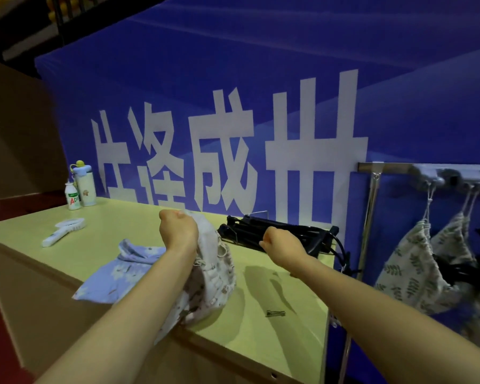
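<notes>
Garment, cream with small brown prints, hangs bunched from left hand.

The pale green counter carries a blue floral garment. A cream printed garment is bunched just right of it, and a metal clip lies farther right. Behind it to the left are a white handheld fan, a drink bottle and a water bottle. Black hangers lie behind it to the right.

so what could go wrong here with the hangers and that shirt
The right hand grips one hanger in a tangled black pile; pulling may drag the others off the table. The beige garment bunched in the left hand trails to the table's near edge and could snag there or sweep the small clip off.
</notes>
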{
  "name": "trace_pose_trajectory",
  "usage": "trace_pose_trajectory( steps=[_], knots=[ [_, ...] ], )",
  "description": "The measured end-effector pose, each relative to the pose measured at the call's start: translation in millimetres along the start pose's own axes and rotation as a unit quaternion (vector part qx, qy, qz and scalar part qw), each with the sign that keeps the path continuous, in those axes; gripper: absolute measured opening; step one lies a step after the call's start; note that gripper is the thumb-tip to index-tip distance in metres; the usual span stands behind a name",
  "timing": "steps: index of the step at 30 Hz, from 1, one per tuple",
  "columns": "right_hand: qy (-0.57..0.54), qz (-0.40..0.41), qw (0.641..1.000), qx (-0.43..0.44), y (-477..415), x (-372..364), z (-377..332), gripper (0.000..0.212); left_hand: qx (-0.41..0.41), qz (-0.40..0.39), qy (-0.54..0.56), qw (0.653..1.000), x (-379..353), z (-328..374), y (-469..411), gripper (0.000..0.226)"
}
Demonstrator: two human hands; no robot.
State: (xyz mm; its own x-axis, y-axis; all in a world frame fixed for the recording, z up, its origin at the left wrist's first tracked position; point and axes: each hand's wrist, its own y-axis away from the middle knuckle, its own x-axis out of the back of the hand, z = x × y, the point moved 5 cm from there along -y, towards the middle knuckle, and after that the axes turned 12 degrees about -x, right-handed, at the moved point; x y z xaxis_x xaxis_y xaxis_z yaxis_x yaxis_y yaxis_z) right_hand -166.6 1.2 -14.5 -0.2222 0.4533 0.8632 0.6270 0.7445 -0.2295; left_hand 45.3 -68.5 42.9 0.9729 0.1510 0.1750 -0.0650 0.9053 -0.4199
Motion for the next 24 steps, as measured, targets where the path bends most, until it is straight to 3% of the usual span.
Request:
trace_pose_trajectory(
  steps=[8, 17, 20, 24],
  knots=[
    [0.140, -0.010, 0.990, 0.003, -44, -43, 20, 0.027, 0.043, -0.017, -0.014, 0.999, -38, -31, -16, 0.029],
    [0.126, 0.011, 0.991, -0.041, -73, -61, 30, 0.032, 0.060, -0.019, -0.032, 0.997, -55, -65, -25, 0.029],
    [0.138, 0.023, 0.989, -0.048, -78, -63, 30, 0.037, 0.062, -0.016, -0.037, 0.997, -53, -70, -25, 0.012],
    [0.137, 0.030, 0.989, -0.048, -81, -67, 29, 0.034, 0.070, -0.004, -0.029, 0.997, -52, -79, -28, 0.020]
  ],
)
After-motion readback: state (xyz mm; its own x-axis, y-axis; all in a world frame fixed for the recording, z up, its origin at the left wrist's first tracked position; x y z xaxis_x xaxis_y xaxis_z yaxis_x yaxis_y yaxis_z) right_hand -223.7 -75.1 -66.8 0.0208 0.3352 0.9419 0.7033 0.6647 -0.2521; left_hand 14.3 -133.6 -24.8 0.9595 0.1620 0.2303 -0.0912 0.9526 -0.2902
